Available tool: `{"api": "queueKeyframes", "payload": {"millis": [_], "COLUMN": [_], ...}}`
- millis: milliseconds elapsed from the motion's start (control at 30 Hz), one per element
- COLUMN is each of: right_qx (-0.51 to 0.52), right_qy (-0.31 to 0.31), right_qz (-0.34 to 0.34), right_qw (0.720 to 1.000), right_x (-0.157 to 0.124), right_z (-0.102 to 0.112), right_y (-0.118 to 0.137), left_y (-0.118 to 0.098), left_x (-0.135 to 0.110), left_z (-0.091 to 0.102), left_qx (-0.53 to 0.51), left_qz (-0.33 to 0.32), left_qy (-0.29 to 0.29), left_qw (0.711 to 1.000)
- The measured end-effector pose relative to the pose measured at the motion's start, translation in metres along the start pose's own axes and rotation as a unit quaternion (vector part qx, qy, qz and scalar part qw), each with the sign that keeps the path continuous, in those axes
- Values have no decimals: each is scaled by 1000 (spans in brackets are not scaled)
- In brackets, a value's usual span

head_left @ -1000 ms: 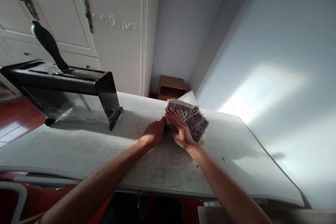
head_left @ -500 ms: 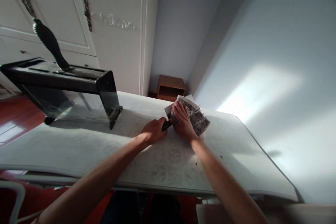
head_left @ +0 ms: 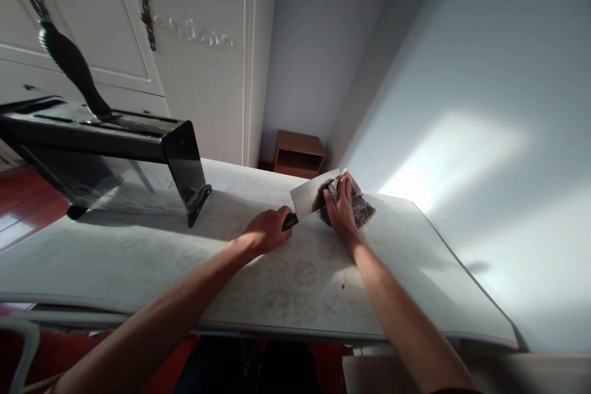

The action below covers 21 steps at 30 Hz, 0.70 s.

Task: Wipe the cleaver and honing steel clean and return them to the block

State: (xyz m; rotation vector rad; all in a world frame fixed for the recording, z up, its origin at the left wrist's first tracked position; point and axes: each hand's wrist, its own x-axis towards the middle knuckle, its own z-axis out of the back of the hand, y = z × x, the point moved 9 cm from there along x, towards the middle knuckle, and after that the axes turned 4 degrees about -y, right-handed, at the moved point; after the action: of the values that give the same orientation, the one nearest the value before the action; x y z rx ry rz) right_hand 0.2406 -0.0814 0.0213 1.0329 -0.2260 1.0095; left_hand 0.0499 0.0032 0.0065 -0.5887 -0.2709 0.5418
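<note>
My left hand (head_left: 272, 229) is closed round the black handle of a cleaver (head_left: 310, 196) with a broad, shiny blade. The blade points away to the right, over the white table. My right hand (head_left: 342, 206) presses a grey, frayed cloth (head_left: 364, 210) against the far end of the blade. The cloth is bunched under the palm and covers the blade's tip. Left of the hands stands a black knife block (head_left: 106, 135) with clear sides, and a black-handled tool (head_left: 76, 68) sticks up from its slots.
The white table (head_left: 258, 295) runs along a pale wall (head_left: 462, 74) at the right. Behind it stand a white cabinet (head_left: 198, 86) and a small brown wooden box unit (head_left: 299, 151). A small brown scrap (head_left: 343, 286) lies near the right forearm.
My right hand and the cloth have slid right along the blade, baring more of it near the handle. My left hand stays nearly in place. The view has shifted slightly.
</note>
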Motion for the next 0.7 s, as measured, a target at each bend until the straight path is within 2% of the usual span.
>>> {"api": "queueKeyframes", "payload": {"millis": [167, 333, 467, 567, 700], "right_qx": [86, 228, 341, 404, 466], "right_qy": [-70, -144, -145, -130, -86], "right_qz": [-45, -127, -193, -240, -295], "right_qw": [993, 955, 909, 873, 830], "right_x": [2, 7, 10, 9, 9], "right_z": [14, 31, 29, 24, 20], "right_y": [-9, -35, -59, -67, -67], "left_y": [2, 6, 8, 11, 22], "left_x": [1, 3, 6, 9, 12], "left_z": [0, 0, 3, 6, 5], "left_qx": [-13, -39, -69, -99, -151], "left_qz": [9, 10, -7, -26, 8], "left_qy": [-7, -3, 0, 2, 31], "left_qw": [1000, 999, 998, 995, 988]}}
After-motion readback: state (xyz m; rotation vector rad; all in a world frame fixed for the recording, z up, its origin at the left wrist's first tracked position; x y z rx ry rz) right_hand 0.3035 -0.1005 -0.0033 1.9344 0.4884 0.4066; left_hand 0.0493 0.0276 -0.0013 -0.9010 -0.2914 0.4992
